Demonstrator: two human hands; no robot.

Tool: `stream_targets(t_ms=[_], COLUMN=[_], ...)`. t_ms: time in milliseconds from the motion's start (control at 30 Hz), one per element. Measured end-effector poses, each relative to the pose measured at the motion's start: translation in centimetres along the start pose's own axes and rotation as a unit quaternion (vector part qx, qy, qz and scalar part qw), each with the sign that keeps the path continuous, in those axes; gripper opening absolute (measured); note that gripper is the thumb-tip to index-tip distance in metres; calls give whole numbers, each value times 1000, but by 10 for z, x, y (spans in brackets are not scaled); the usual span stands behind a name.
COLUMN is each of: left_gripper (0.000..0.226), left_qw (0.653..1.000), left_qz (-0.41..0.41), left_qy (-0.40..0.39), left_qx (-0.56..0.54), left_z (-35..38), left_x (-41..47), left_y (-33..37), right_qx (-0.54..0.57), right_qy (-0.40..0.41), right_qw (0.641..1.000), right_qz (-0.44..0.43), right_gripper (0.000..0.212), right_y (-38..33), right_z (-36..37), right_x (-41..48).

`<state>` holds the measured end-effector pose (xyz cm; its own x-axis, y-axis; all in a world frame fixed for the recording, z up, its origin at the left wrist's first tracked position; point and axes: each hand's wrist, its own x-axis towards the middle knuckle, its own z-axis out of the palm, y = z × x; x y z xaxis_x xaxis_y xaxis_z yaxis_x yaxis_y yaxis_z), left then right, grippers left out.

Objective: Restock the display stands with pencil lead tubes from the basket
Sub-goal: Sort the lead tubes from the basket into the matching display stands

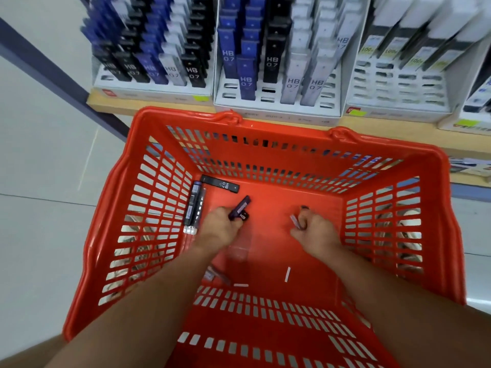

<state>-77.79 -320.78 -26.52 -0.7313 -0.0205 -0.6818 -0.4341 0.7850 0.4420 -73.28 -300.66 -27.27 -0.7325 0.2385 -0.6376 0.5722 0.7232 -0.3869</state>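
Two dark pencil lead tubes (240, 208) are pinched in the curled fingers of the left hand (220, 229), and the right hand (314, 231) pinches a paler tube (295, 221). More lie loose on the floor of the red basket (279, 127), including a black HB tube (220, 184) near its far wall. Carrying several thin tubes at once risks one slipping free. One could also land in the wrong slot of the display stands (276, 112) on the shelf (148, 104).

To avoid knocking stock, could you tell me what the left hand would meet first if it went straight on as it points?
Probably the far wall of the basket; the left hand points just beside the black tube, though depth is unclear.
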Motion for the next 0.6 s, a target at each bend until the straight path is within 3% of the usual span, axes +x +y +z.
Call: stream_targets(t_ms=[33, 100, 167, 200, 267, 400, 500, 600], left_gripper=[13, 11, 12, 14, 12, 15, 22, 23], left_qw=[989, 934, 883, 864, 838, 810, 805, 823], left_qz=[-31, -60, -51, -39, -15, 39, 98, 140], left_qy=[-15, -41, -51, -53, -48, -22, -16, 0], left_qx=[-144, -349, -465, -499, -544, -584, -585, -550], left_z=[-2, -7, -12, -16, -21, -30, -31, -33], left_x=[-2, -13, -29, -37, -52, -88, -117, -138], left_y=[4, 18, 36, 45, 60, 86, 100, 109], right_qx=[153, 428, 565, 595, 602, 527, 535, 559], right_qy=[0, -29, -65, -79, -74, 5, 40, 78], right_qw=[988, 900, 818, 797, 794, 849, 843, 823], right_qz=[26, 81, 83, 68, 30, -26, -37, -63], right_gripper=[27, 35, 44, 45, 38, 19, 15, 19], right_y=[-10, -32, -56, -68, -85, -96, -98, -101], right_z=[3, 4, -5, -12, -27, -51, -65, -76], right_x=[-2, -9, -22, -29, -43, -72, -92, -108])
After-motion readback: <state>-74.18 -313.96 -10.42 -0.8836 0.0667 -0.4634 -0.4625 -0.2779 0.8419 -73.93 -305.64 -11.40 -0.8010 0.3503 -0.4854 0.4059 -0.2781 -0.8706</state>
